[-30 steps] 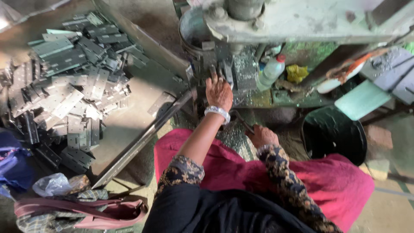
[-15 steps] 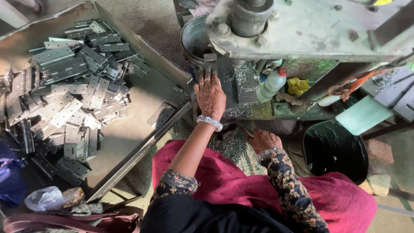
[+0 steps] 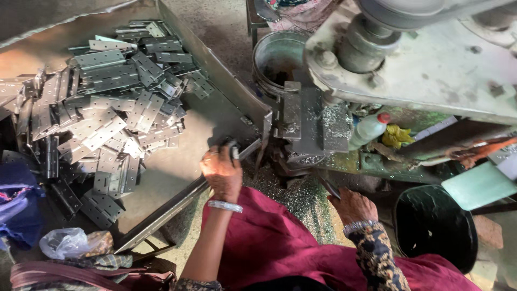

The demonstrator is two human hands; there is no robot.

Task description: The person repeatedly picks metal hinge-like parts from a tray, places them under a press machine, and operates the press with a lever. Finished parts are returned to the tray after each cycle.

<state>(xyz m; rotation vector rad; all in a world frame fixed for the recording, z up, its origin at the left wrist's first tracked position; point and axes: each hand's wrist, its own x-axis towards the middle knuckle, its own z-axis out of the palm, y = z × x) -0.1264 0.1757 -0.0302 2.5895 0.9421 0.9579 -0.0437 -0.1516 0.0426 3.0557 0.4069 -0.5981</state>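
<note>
I have the left hand (image 3: pixel 222 173) at the tray's (image 3: pixel 215 70) near rim, fingers curled down over a small dark piece at the edge; I cannot tell exactly what it is, but the hand is closed on it. The hinges (image 3: pixel 102 113) lie heaped in the tray at ten o'clock from that hand, well apart from it. The right hand (image 3: pixel 351 206) rests at four o'clock from the left, fingers folded narrow around a thin dark lever (image 3: pixel 328 188) that runs up toward the press (image 3: pixel 312 124) at twelve.

The risks, as I judge them: metal swarf (image 3: pixel 293 196) is strewn over the lap and the press bed, sharp enough to cut bare fingers or foul a piece's seating. The left hand sits near the die, so a pull on the lever while those fingers are near could pinch them. The loose red cloth (image 3: pixel 269 242) could snag. The bottle (image 3: pixel 369 129) stands just beside the press and could tip.
</note>
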